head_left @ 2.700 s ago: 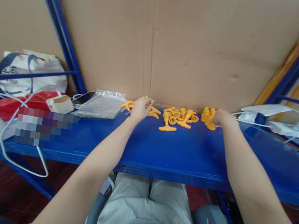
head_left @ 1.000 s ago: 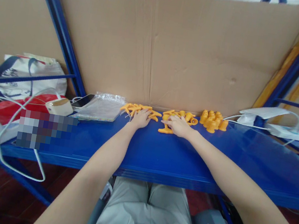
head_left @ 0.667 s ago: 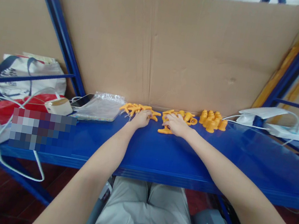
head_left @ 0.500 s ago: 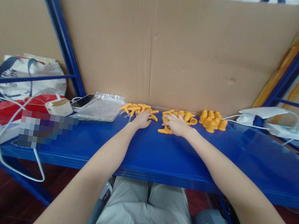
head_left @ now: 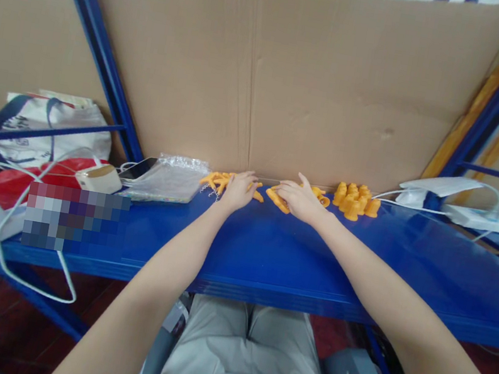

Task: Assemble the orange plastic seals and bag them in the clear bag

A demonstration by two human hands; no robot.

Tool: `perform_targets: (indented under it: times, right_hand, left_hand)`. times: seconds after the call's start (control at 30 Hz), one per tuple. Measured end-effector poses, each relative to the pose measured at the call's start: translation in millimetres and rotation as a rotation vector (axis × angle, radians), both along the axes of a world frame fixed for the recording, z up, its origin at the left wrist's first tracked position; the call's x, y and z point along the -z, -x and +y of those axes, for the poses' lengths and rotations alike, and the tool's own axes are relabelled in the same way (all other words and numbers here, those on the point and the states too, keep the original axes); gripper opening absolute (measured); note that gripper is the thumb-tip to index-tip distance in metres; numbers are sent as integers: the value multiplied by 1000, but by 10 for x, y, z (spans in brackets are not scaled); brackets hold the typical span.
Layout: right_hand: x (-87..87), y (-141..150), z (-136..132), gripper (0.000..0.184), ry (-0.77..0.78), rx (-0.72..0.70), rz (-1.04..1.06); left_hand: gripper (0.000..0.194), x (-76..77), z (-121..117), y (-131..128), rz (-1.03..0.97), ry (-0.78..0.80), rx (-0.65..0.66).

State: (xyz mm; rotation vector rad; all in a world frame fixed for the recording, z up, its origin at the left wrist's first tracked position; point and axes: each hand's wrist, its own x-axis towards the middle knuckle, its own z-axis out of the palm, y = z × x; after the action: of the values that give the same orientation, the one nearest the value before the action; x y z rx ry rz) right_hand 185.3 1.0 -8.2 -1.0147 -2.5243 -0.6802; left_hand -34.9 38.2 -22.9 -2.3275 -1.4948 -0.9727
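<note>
Both hands are over orange plastic pieces at the back of the blue shelf. My left hand (head_left: 238, 191) lies palm down, fingers stretched over a pile of branching orange pieces (head_left: 217, 180) with small metal chains (head_left: 211, 192). My right hand (head_left: 299, 200) reaches in from the right with its fingers apart and one finger raised. Its fingertips touch a curved orange piece (head_left: 277, 200). Beyond the right hand, more orange pieces (head_left: 323, 197) are partly hidden. Small orange cup-shaped pieces (head_left: 356, 202) stand upright in a group to the right.
A cardboard sheet (head_left: 333, 86) stands behind the blue shelf (head_left: 256, 258). Clear plastic bags (head_left: 167, 179) and a phone (head_left: 140, 167) lie left. Further left are a white charger (head_left: 97, 179), cables and a cloth bag (head_left: 63, 124). A power strip (head_left: 487, 220) lies right.
My right hand has shifted slightly, with one finger lifting. The curved orange piece beneath it has moved back towards the cardboard and turned. My left hand has moved back a little.
</note>
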Motion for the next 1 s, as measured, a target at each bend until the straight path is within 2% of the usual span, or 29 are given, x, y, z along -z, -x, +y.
perform_targets:
  times: [0.13, 0.27, 0.47, 0.7, 0.83, 1.0]
  right_hand:
    - [-89, -14, -65, 31, -121, 67, -24]
    - [-122, -24, -113, 33, -135, 148, -55]
    - [-124, 7, -154, 30, -53, 200, -85]
    - [-106, 39, -165, 30, 41, 166, 12]
    - [-108, 24, -135, 31, 73, 189, 78]
    - [-135, 19, -127, 28, 135, 297, 67]
  left_hand:
    - [33, -148, -239, -158, -27, -170, 109]
    - [34, -160, -399, -318, 77, -172, 209]
    - [25, -115, -423, -364, 225, -51, 143]
    - [22, -160, -458, -366, 262, -42, 64]
    - [30, -199, -479, -387, 250, -4, -6]
    - [35, -228, -484, -394, 271, 119, -75]
